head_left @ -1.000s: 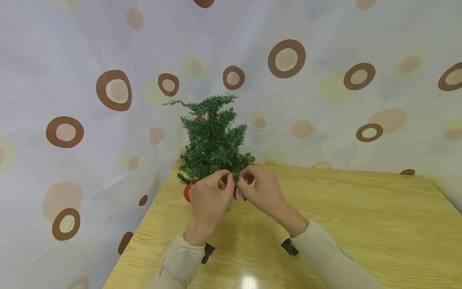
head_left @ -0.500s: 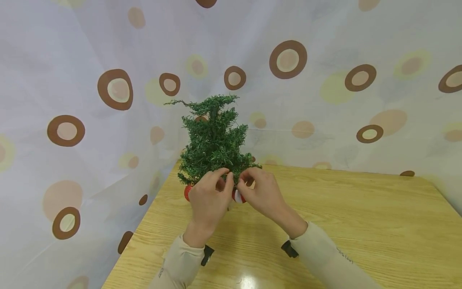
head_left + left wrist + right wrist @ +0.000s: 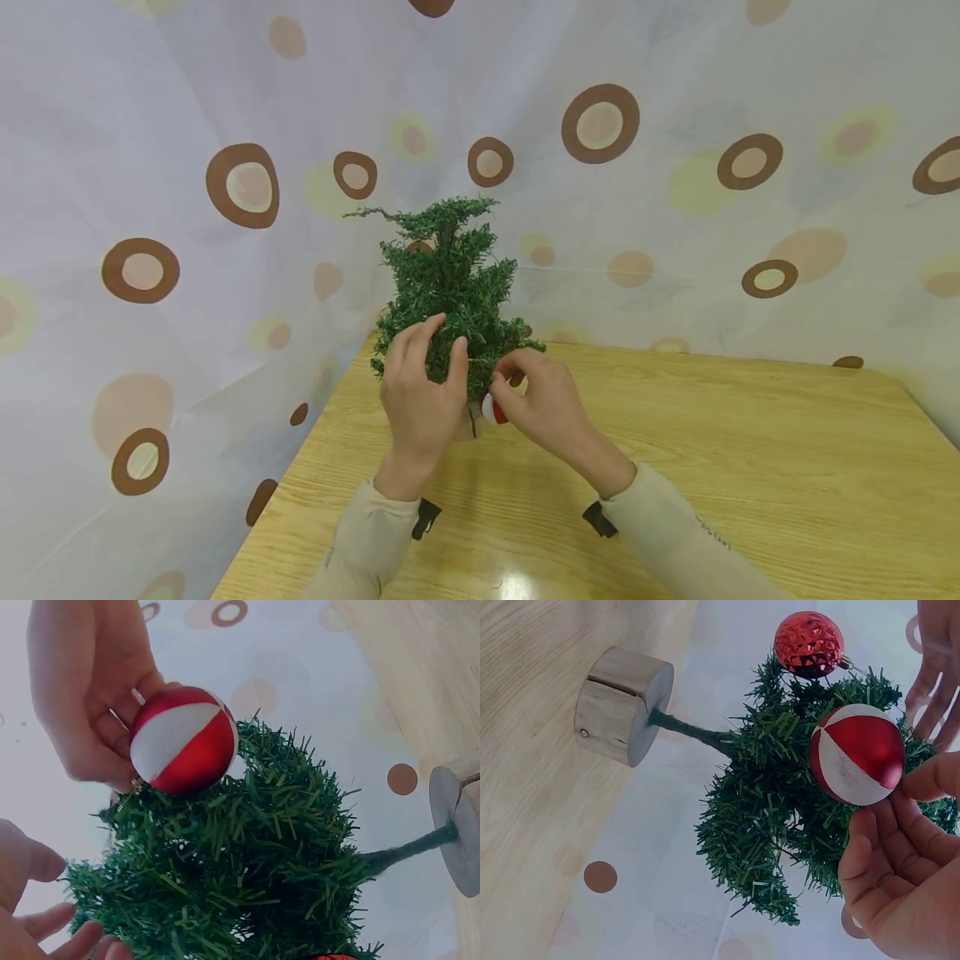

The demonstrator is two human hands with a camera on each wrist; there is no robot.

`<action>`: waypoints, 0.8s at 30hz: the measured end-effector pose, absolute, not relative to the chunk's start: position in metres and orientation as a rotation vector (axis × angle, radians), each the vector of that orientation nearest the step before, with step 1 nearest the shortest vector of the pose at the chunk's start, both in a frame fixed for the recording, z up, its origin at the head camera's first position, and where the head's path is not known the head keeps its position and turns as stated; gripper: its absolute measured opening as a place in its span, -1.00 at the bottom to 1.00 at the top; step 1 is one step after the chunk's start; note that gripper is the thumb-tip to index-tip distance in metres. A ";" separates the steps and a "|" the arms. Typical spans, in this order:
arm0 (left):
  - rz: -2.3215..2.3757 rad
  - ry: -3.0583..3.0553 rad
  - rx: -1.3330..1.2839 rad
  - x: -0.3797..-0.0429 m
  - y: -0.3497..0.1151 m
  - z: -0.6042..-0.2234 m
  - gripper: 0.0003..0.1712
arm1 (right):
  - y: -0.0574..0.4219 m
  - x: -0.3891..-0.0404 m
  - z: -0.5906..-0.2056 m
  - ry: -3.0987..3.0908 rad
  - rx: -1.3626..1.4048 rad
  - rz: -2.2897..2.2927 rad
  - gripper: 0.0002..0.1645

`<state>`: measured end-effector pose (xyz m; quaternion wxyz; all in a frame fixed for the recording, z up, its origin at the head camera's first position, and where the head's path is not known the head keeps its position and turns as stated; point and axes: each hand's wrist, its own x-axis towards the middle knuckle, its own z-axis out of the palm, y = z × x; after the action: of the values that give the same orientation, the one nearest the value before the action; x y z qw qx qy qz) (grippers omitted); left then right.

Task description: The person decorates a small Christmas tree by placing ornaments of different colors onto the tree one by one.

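A small green artificial Christmas tree (image 3: 450, 275) stands on the table. My right hand (image 3: 547, 404) pinches a red-and-white bauble (image 3: 859, 754) by its cap end, against the lower branches at the tree's front. The bauble hangs just below the fingertips; the left wrist view shows a bit of gold at its top. My left hand (image 3: 422, 404) is spread, thumb apart from the fingers, in front of the tree's lower left side and holds nothing. Whether its fingertips touch the needles, I cannot tell. A faceted red bauble (image 3: 808, 643) hangs from another low branch; the left hand hides it in the head view.
The tree's base is a round slice of wood (image 3: 622, 705) with a crack in it. Beneath lies a light wooden table (image 3: 712, 450). A white cloth (image 3: 675, 208) with brown rings hangs behind and to the left.
My left hand has let go near the bauble's top, opened its fingers and moved left and slightly up. The right hand has stayed in place, and more of the wooden base shows.
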<state>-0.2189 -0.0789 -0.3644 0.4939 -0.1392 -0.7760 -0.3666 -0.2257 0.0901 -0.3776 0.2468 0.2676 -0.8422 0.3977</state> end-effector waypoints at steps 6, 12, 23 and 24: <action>-1.007 -1.927 -0.436 -0.227 -0.080 -0.362 -0.58 | 0.092 -0.225 -0.378 -2.276 0.734 1.065 -0.91; -1.065 -1.930 -0.461 -0.231 -0.079 -0.361 -0.60 | 0.097 -0.223 -0.376 -2.294 0.704 1.070 -0.91; -1.082 -1.924 -0.454 -0.232 -0.078 -0.360 -0.69 | 0.116 -0.222 -0.380 -2.327 0.640 1.064 -0.92; -1.085 -1.922 -0.455 -0.232 -0.078 -0.360 -0.70 | 0.118 -0.222 -0.380 -2.328 0.637 1.056 -0.92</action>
<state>-0.2317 -0.0777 -0.3603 0.4296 -0.1823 -0.7701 -0.4350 -0.2218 0.1185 -0.3804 0.2506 0.2341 -0.8554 0.3882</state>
